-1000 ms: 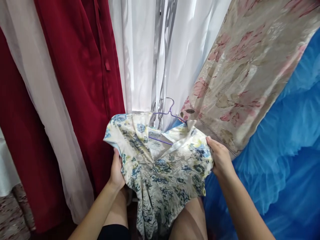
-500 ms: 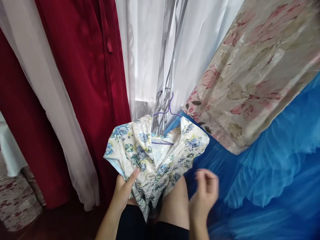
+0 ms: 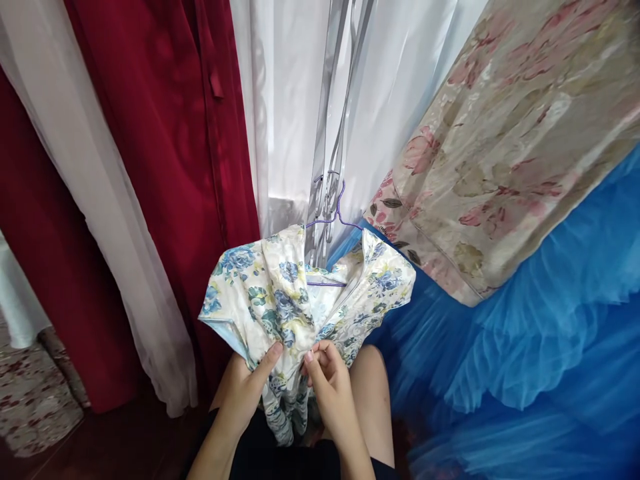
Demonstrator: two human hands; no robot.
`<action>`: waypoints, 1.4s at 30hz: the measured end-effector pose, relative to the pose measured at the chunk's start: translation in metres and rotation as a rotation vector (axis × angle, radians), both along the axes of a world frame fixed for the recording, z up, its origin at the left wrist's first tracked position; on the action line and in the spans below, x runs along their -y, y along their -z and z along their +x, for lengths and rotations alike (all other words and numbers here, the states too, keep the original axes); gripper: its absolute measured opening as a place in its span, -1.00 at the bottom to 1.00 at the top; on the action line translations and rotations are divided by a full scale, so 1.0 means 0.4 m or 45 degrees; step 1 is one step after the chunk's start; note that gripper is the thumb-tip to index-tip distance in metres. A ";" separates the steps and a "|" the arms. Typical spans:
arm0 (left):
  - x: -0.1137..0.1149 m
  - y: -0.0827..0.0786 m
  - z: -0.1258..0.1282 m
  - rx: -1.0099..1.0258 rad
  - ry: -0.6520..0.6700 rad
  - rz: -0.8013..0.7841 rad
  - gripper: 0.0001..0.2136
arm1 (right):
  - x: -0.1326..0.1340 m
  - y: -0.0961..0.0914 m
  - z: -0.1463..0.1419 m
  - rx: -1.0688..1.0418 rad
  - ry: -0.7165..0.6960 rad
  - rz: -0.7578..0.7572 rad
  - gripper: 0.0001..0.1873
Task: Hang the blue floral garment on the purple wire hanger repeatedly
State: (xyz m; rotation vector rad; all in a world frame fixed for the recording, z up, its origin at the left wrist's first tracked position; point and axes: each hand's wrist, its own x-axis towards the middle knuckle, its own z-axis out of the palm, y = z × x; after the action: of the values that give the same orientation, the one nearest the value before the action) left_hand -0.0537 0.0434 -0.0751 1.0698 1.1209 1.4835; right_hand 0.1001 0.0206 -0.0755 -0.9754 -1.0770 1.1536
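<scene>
A white dress [image 3: 287, 300] with blue and green flowers hangs on a thin purple hanger [image 3: 339, 212] in front of my knees; the lower part bunches between my legs. My left hand [image 3: 250, 383] grips the left side of its front, thumb on top and the other fingers hidden under the cloth. At the bottom of the V neckline, my right hand [image 3: 327, 380] pinches the front of the garment between thumb and fingertips. The two hands are close together, a short way apart.
Dark red drapes [image 3: 175, 133] and a sheer whitish fabric [image 3: 115, 200] hang on the left. Behind the hanger are white cloth [image 3: 290, 87] and grey satin ribbons [image 3: 330, 87]. To the right hang a beige cloth with pink flowers [image 3: 500, 167] and blue tulle [image 3: 525, 347].
My right hand has moved left from beside the dress and now pinches its front. My left hand keeps its hold. The dress has shifted slightly left.
</scene>
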 end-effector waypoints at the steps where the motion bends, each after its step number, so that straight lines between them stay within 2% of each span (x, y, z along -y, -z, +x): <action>1: 0.002 -0.003 0.004 0.002 0.002 -0.006 -0.36 | 0.003 -0.003 -0.001 0.004 -0.012 0.005 -0.72; 3: 0.004 -0.008 0.008 0.004 -0.007 -0.047 -0.40 | 0.006 -0.010 0.002 0.013 -0.025 0.010 -0.67; 6: -0.005 -0.006 -0.003 -0.035 -0.079 -0.054 -0.50 | 0.010 -0.012 0.028 -0.057 0.059 -0.026 -0.62; 9: -0.019 0.006 -0.021 -0.164 -0.396 0.163 -0.62 | 0.015 0.001 0.067 -0.198 0.181 -0.085 -0.57; 11: -0.021 0.015 -0.017 -0.300 -0.680 0.409 -0.65 | 0.018 0.007 0.088 -0.277 0.225 -0.109 -0.55; 12: -0.018 0.018 -0.008 -0.376 -0.737 0.523 -0.68 | 0.020 0.007 0.095 -0.295 0.236 -0.113 -0.54; 13: -0.013 0.020 0.008 -0.455 -0.691 0.609 -0.74 | 0.022 0.003 0.098 -0.293 0.232 -0.118 -0.53; 15: 0.004 0.024 0.053 -0.617 -0.348 0.672 -0.82 | 0.026 -0.012 0.098 -0.231 0.170 -0.140 -0.52; 17: 0.022 0.030 0.107 -0.705 0.024 0.595 -0.84 | 0.032 -0.028 0.092 -0.144 0.078 -0.170 -0.53; 18: 0.029 0.033 0.132 -0.713 0.110 0.546 -0.85 | 0.036 -0.033 0.088 -0.112 0.035 -0.187 -0.54; 21: 0.040 0.042 0.183 -0.670 0.091 0.461 -0.93 | 0.050 -0.031 0.082 -0.100 -0.044 -0.235 -0.56; 23: 0.038 0.043 0.192 -0.677 0.098 0.479 -0.86 | 0.052 -0.026 0.089 -0.149 -0.038 -0.265 -0.57; 26: 0.030 0.034 0.181 -0.794 0.236 0.507 -0.81 | 0.023 -0.051 0.109 -0.260 0.054 -0.240 -0.60; 28: 0.025 0.021 0.169 -0.919 0.330 0.500 -0.82 | -0.026 -0.107 0.121 -0.296 0.087 -0.162 -0.59; 30: 0.021 0.004 0.157 -1.067 0.404 0.490 -0.83 | -0.092 -0.191 0.127 -0.289 0.089 -0.065 -0.56; 33: 0.014 -0.018 0.140 -1.349 0.507 0.508 -0.82 | -0.190 -0.324 0.126 -0.283 0.104 0.057 -0.64; 36: 0.001 -0.024 0.117 -1.529 0.621 0.557 -0.77 | -0.242 -0.405 0.120 -0.312 0.126 0.130 -0.70; 39: -0.028 -0.035 0.089 -1.455 0.673 0.559 -0.84 | -0.237 -0.414 0.112 -0.268 0.132 0.148 -0.75; 41: -0.060 -0.071 0.074 -1.282 0.627 0.574 -0.91 | -0.217 -0.399 0.107 -0.218 0.150 0.163 -0.76; 42: -0.078 -0.102 0.068 -1.176 0.555 0.611 -0.90 | -0.206 -0.390 0.105 -0.191 0.161 0.181 -0.76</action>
State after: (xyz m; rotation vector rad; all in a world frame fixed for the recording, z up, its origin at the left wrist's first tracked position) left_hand -0.0264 0.0748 -0.0344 2.3116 1.0140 0.9006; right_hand 0.1423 0.1029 0.0806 -0.8202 -0.9502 1.0163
